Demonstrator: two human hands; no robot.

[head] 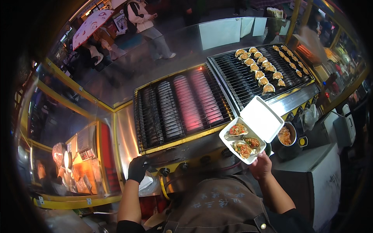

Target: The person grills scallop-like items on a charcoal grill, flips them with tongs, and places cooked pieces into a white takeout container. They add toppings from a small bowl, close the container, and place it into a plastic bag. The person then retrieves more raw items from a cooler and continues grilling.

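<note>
My right hand (261,166), bare, holds an open white takeaway box (263,118) by its near corner, in front of the grill. Several topped oysters (238,130) in their shells lie in its base. My left hand (138,169) wears a black glove and is at the front left edge of the grill, above white plastic bags (147,183); its fingers are partly hidden in shadow, so whether they grip anything is unclear. Rows of topped oysters (259,74) sit on the right grill grate (230,75). Smaller topped shells (292,65) lie at its far right.
The left grill grate (170,110) has red glowing burners beneath. A metal pot (288,134) of chopped topping stands right of the box, near a white cabinet (314,160). Control knobs (164,171) line the front. Beyond the clear screen are a walking person (145,23) and an umbrella (91,26).
</note>
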